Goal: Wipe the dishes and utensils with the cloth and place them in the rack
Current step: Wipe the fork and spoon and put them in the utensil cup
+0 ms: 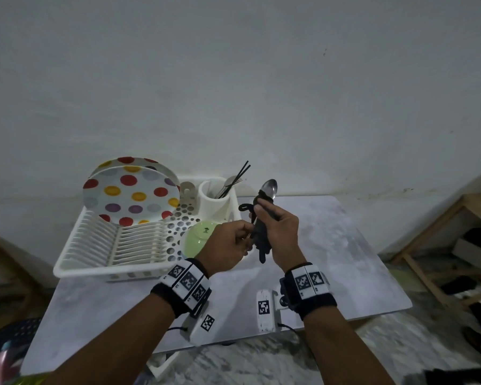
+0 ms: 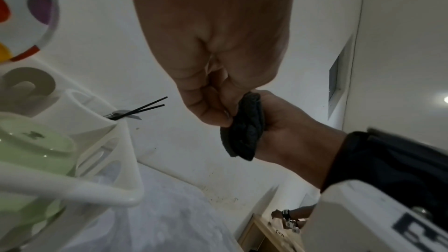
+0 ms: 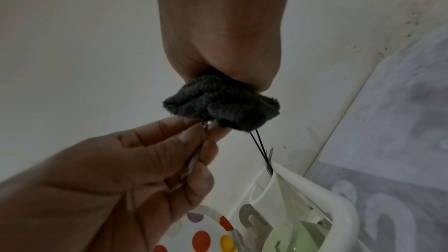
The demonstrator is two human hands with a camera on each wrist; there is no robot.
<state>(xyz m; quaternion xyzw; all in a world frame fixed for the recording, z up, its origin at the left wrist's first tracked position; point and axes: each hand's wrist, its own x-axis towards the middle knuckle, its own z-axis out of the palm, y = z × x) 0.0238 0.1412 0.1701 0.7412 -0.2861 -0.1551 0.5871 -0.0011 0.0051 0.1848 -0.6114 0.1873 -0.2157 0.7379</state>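
My left hand (image 1: 231, 245) pinches the handle end of the last spoon (image 1: 270, 188) while my right hand (image 1: 278, 232) grips the dark cloth (image 1: 260, 240) around its stem; the dotted plates (image 1: 131, 195), green bowl (image 1: 197, 237) and other cutlery already stand in the white rack (image 1: 89, 262), so I judge only this spoon remains; the tabletop (image 1: 345, 245) carries no more dishes.

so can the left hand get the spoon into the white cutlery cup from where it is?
Probably yes. The left hand pinches the spoon by its handle end, and the cutlery cup stands open-topped just beyond, holding only chopsticks and a fork. But the right hand grips the cloth round the spoon and must let go first.
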